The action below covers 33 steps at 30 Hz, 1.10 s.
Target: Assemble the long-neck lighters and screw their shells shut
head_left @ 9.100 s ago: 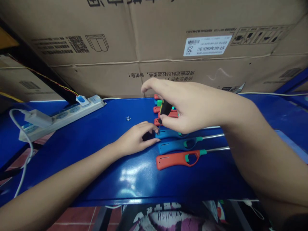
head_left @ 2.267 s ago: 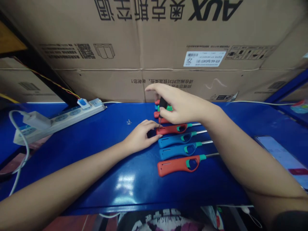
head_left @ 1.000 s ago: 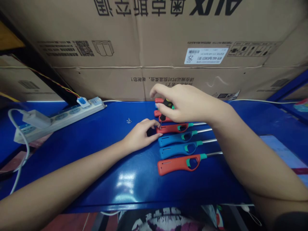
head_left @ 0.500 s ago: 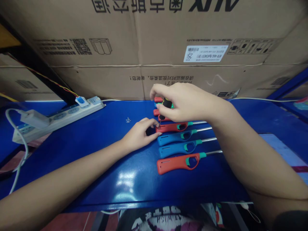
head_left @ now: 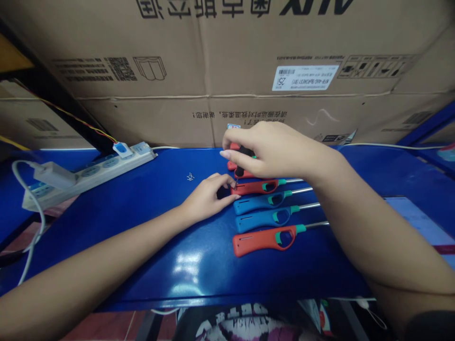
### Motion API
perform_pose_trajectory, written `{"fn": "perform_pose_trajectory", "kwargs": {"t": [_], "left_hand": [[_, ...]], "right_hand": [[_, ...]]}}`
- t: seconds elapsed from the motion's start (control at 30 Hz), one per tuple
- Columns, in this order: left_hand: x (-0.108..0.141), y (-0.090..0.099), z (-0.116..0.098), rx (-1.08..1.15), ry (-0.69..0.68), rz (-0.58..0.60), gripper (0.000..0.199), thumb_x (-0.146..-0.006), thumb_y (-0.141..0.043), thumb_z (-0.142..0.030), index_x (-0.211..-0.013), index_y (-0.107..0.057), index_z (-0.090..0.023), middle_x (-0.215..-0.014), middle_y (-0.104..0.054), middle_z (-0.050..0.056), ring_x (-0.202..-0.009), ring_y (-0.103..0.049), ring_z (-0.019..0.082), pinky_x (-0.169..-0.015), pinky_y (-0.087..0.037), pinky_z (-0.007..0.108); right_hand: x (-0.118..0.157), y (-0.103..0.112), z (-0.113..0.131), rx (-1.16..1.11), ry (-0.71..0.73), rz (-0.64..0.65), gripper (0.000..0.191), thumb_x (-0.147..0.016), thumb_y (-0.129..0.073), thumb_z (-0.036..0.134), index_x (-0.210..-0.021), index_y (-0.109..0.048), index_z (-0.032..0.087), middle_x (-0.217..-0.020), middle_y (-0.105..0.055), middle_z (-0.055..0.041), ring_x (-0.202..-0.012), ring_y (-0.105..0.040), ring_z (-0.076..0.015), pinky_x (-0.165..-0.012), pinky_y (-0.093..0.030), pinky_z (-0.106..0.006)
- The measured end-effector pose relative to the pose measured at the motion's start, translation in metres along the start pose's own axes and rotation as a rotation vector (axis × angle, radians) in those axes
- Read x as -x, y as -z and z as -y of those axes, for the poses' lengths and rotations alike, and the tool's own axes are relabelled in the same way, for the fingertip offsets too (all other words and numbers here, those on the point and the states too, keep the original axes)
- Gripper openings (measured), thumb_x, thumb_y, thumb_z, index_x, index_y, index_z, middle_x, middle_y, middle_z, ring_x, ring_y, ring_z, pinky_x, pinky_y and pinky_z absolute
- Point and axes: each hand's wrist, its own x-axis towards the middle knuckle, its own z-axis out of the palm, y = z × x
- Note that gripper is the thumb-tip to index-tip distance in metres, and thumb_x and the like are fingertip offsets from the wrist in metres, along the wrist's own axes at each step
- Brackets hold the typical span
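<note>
Several gas lighters with long metal tubes lie side by side in a column. My left hand [head_left: 202, 199] pinches the butt end of a red lighter [head_left: 255, 187] between thumb and fingers, holding it against the tabletop. Above it, my right hand [head_left: 272, 149] grips the dark handle of a small screwdriver [head_left: 241, 169]. The screwdriver stands nearly upright, its thin shaft reaching down to the lighter's end, close to my left fingertips. Nearer to me are a blue lighter [head_left: 258, 204], another blue lighter [head_left: 261, 221] and a red lighter [head_left: 261, 240]. My right hand partly covers more lighters behind.
Small screws [head_left: 190, 176] lie in a pile on the blue table [head_left: 149, 265], left of the lighters. A power strip [head_left: 103, 168] with plugs and cables sits at the left. A large cardboard box [head_left: 170, 80] stands along the back. A pale flat object [head_left: 414, 218] lies at right.
My right thumb and fingers have shifted round the screwdriver handle, and its yellow marking no longer shows. My left hand stays on the red lighter.
</note>
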Motion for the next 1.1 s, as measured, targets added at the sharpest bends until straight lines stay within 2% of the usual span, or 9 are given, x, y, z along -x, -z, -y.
{"fn": "perform_pose_trajectory", "kwargs": {"t": [0.13, 0.23, 0.37, 0.5, 0.63, 0.77, 0.9, 1.0, 1.1], "left_hand": [[0.0002, -0.0004, 0.0002, -0.007, 0.003, -0.003, 0.018, -0.092, -0.072, -0.033, -0.099, -0.061, -0.021, -0.096, -0.070, 0.002, -0.090, -0.063, 0.020, -0.084, -0.051, 0.034], [0.0003, -0.0005, 0.0002, -0.007, 0.006, 0.003, 0.018, -0.092, -0.072, -0.034, -0.099, -0.061, -0.021, -0.097, -0.070, 0.002, -0.091, -0.063, 0.020, -0.085, -0.051, 0.034], [-0.0001, 0.0002, -0.0005, -0.009, -0.002, 0.003, 0.019, -0.093, -0.071, -0.035, -0.099, -0.061, -0.020, -0.095, -0.068, 0.003, -0.091, -0.063, 0.020, -0.084, -0.052, 0.034], [-0.0004, 0.0008, -0.0012, -0.007, 0.010, 0.004, 0.019, -0.093, -0.071, -0.036, -0.098, -0.061, -0.021, -0.096, -0.069, 0.003, -0.091, -0.063, 0.021, -0.085, -0.052, 0.035], [0.0001, 0.0004, -0.0005, -0.009, 0.014, 0.007, 0.019, -0.093, -0.071, -0.035, -0.099, -0.061, -0.021, -0.097, -0.069, 0.003, -0.092, -0.063, 0.021, -0.086, -0.052, 0.034], [0.0004, -0.0002, 0.0007, -0.009, 0.013, 0.011, 0.018, -0.093, -0.071, -0.035, -0.098, -0.061, -0.021, -0.100, -0.071, 0.003, -0.093, -0.063, 0.020, -0.086, -0.051, 0.034], [0.0001, 0.0000, 0.0001, -0.015, 0.001, 0.001, 0.019, -0.093, -0.072, -0.035, -0.097, -0.060, -0.020, -0.095, -0.069, 0.002, -0.090, -0.063, 0.020, -0.083, -0.051, 0.033], [0.0000, 0.0004, -0.0006, -0.019, -0.001, -0.003, 0.020, -0.092, -0.072, -0.035, -0.097, -0.060, -0.020, -0.094, -0.068, 0.002, -0.090, -0.063, 0.020, -0.083, -0.051, 0.033], [0.0002, 0.0008, -0.0010, -0.022, -0.005, -0.001, 0.020, -0.092, -0.072, -0.035, -0.097, -0.060, -0.020, -0.094, -0.068, 0.002, -0.089, -0.063, 0.020, -0.083, -0.052, 0.033]], "right_hand": [[0.0000, -0.0015, -0.0002, -0.014, 0.018, -0.044, 0.049, -0.096, -0.047, 0.033, -0.143, -0.046, 0.017, -0.112, -0.072, -0.0105, -0.088, -0.064, -0.0219, -0.069, -0.040, -0.031], [0.0001, -0.0005, 0.0008, 0.063, 0.006, -0.026, 0.038, -0.096, -0.049, 0.039, -0.126, -0.060, 0.018, -0.099, -0.074, -0.0087, -0.083, -0.063, -0.0229, -0.068, -0.038, -0.031], [0.0007, 0.0021, 0.0026, 0.034, 0.018, -0.041, 0.046, -0.093, -0.051, 0.035, -0.136, -0.052, 0.019, -0.108, -0.073, -0.0088, -0.083, -0.063, -0.0219, -0.069, -0.038, -0.031], [0.0006, 0.0025, 0.0029, 0.055, 0.004, -0.008, 0.035, -0.095, -0.049, 0.038, -0.122, -0.061, 0.019, -0.098, -0.073, -0.0079, -0.081, -0.062, -0.0224, -0.067, -0.036, -0.031], [0.0001, 0.0030, 0.0021, -0.006, 0.031, -0.029, 0.038, -0.095, -0.050, 0.036, -0.129, -0.057, 0.020, -0.113, -0.072, -0.0083, -0.086, -0.062, -0.0211, -0.069, -0.037, -0.030], [0.0003, 0.0037, 0.0008, 0.025, 0.007, 0.017, 0.031, -0.100, -0.043, 0.040, -0.110, -0.064, 0.019, -0.090, -0.071, -0.0064, -0.075, -0.058, -0.0199, -0.066, -0.035, -0.031], [0.0001, 0.0017, 0.0003, -0.020, 0.042, -0.024, 0.034, -0.096, -0.049, 0.033, -0.127, -0.055, 0.020, -0.106, -0.070, -0.0076, -0.083, -0.059, -0.0200, -0.069, -0.037, -0.030], [-0.0007, 0.0008, 0.0012, 0.023, 0.017, 0.014, 0.032, -0.095, -0.051, 0.038, -0.120, -0.058, 0.019, -0.094, -0.070, -0.0068, -0.074, -0.057, -0.0195, -0.064, -0.033, -0.030], [-0.0012, 0.0013, 0.0024, 0.031, 0.020, 0.015, 0.031, -0.090, -0.053, 0.032, -0.118, -0.059, 0.019, -0.092, -0.072, -0.0057, -0.070, -0.055, -0.0186, -0.062, -0.030, -0.030]]}}
